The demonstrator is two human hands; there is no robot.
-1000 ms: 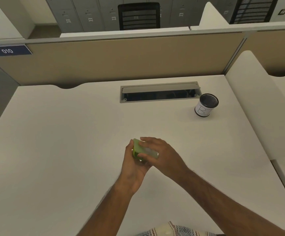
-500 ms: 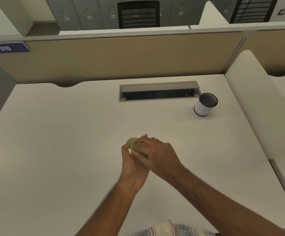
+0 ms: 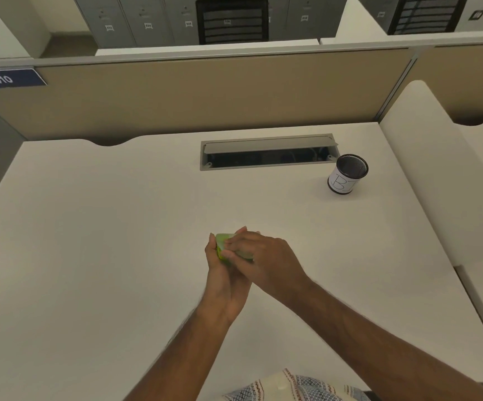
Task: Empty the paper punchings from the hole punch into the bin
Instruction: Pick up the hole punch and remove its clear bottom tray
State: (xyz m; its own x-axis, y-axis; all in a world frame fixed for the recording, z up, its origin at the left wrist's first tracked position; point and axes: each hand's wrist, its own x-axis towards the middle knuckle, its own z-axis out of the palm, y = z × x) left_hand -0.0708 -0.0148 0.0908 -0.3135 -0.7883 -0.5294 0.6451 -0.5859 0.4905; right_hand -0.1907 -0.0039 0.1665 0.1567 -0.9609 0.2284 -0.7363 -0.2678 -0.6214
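Note:
A small green hole punch [image 3: 223,241] is held above the middle of the white desk [image 3: 90,241]. My left hand [image 3: 224,282] cradles it from below and the left side. My right hand [image 3: 263,259] lies over its top with fingers curled on it, so most of the punch is hidden. A small black mesh bin [image 3: 347,175] with a white label marked "B" stands upright at the back right of the desk, well apart from my hands. No paper punchings are visible.
An open grey cable tray [image 3: 267,151] is set into the desk behind my hands. A tan partition [image 3: 205,94] closes the back. A white divider [image 3: 425,175] borders the right side. My patterned shirt [image 3: 292,386] shows at the bottom edge.
Both hands shifted slightly left with the hole punch. My right fingers have closed further over its top, hiding more of the green body.

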